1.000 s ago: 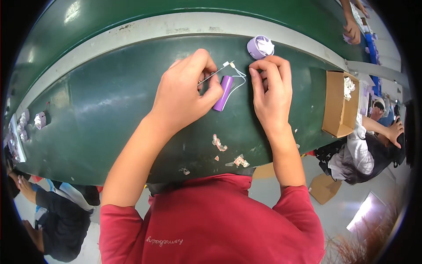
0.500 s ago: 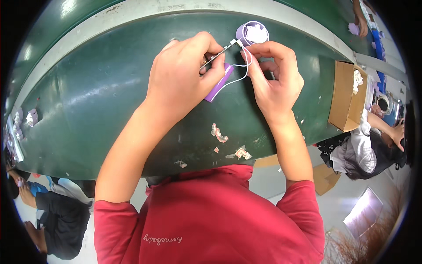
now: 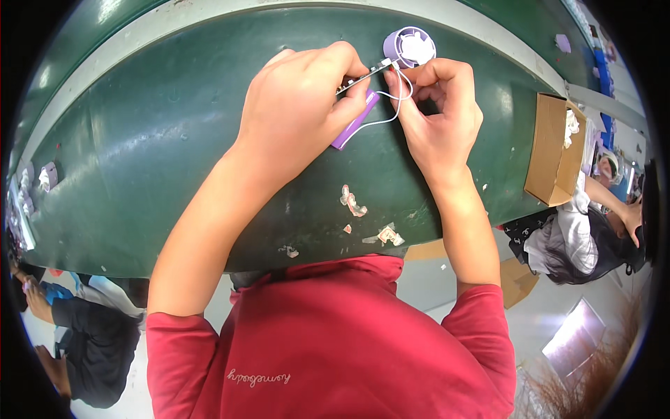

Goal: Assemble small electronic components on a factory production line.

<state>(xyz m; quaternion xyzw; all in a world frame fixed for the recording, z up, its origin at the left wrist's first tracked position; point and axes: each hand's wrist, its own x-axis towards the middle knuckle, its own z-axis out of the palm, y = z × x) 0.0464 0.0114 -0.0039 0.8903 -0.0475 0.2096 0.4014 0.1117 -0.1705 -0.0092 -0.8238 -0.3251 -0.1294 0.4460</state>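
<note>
Between the thumb and fingers of my left hand point(image 3: 300, 98) is a thin circuit board point(image 3: 360, 78), held edge-on. My right hand point(image 3: 441, 115) is closed in a pinch at a small white plug point(image 3: 396, 65) by the board's far right end. White wires point(image 3: 380, 123) loop from there to a purple cylindrical battery point(image 3: 354, 123), which lies just under my left fingertips. Beyond my right fingers, a round purple housing with a white fan-like piece inside point(image 3: 412, 47) rests on the green table. Whether the plug is seated in the board cannot be made out.
Torn scraps of tape point(image 3: 385, 236) lie near the table's front edge. An open cardboard box point(image 3: 551, 150) with white parts stands at the right. Another purple housing point(image 3: 49, 177) is at the far left. Co-workers point(image 3: 98, 342) sit at both sides.
Both hands, with the board and plug, have shifted slightly right and away from me in the picture. The battery and housing appear shifted too. My grips look the same.
</note>
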